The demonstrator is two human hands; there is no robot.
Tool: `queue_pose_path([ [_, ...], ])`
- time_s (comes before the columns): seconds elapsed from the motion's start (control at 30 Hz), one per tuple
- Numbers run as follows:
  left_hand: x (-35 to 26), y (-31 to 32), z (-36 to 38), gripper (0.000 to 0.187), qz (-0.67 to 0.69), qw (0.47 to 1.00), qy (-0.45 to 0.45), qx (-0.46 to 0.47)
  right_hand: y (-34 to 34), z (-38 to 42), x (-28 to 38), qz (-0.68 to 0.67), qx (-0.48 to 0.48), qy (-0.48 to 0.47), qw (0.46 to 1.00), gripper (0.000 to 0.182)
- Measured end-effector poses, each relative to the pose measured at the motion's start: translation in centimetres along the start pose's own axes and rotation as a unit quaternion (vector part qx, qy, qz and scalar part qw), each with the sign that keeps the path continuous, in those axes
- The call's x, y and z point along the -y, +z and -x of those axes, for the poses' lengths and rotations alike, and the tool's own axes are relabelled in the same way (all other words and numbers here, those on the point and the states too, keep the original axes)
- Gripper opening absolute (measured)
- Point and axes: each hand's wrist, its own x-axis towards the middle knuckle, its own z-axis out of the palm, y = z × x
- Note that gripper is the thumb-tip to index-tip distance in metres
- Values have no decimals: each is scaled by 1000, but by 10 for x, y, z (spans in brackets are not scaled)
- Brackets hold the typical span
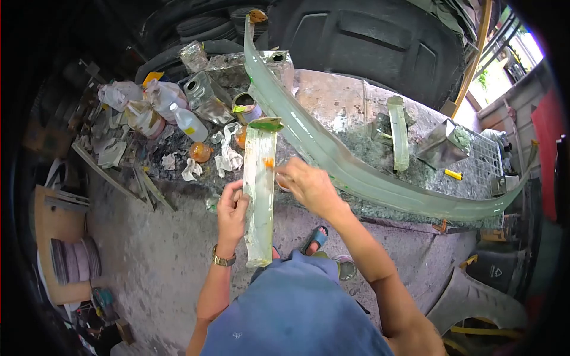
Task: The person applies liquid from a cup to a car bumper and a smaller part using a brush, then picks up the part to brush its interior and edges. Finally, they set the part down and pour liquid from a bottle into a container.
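Note:
A long pale translucent strip with a green top end stands lengthwise in front of the body. My left hand grips its left edge, fingers closed around it. At the strip's right edge, beside an orange smear, is my right hand. Its fingers are pinched together; what they hold, if anything, is hidden. Part of a round orange-rimmed item shows just under that hand. Behind it, a long curved greenish panel runs across the workbench.
Metal cans, a white bottle, an orange ball-like item and crumpled white paper lie left. A shorter strip, a metal tin and a yellow item are right. The curved panel overhangs the bench's front edge.

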Motion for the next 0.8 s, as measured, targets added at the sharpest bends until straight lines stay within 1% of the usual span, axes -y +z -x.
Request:
queue_pose_path([
  [0.07, 6, -2, -4, 23, -2, 1000, 4, -9, 3, 25, 13, -21, 39, -22, 999, 18],
  [0.13, 12, -5, -7, 23, -5, 1000, 10, -14, -2, 46, 34, -64, 103, -3, 993, 17],
  [0.2, 18, -9, -12, 23, -2, 1000, 0, -13, -9, 66, 48, -132, 145, -3, 980, 17],
  [0.23, 20, -11, -14, 23, -1, 1000, 4, -12, -16, 72, 52, -130, 143, -6, 981, 17],
  [0.3, 20, -14, -18, 23, -30, 999, -3, -13, -30, 72, 51, -162, 207, 16, 965, 18],
  [0.33, 17, -14, -20, 23, -31, 999, 12, -11, -36, 65, 44, -156, 198, 6, 968, 18],
  [0.4, 13, -12, -20, 23, -18, 1000, 7, -14, -44, 53, 30, -175, 80, 46, 980, 19],
  [0.43, 11, -13, -20, 23, -18, 1000, 17, -10, -44, 42, 24, -171, 5, 62, 983, 18],
  [0.47, 9, -14, -18, 23, -19, 1000, 12, -3, -41, 32, 16, -168, -2, 59, 984, 18],
  [0.53, 2, -14, -15, 23, -22, 1000, 9, 6, -31, 10, 0, -147, -103, 67, 981, 18],
  [0.63, -13, -11, -6, 24, 6, 1000, -23, 2, -22, -17, -7, -157, -139, 47, 977, 19],
  [0.8, -18, -9, 2, 26, 15, 1000, -10, 3, -7, -37, -10, -163, -140, 34, 976, 18],
])
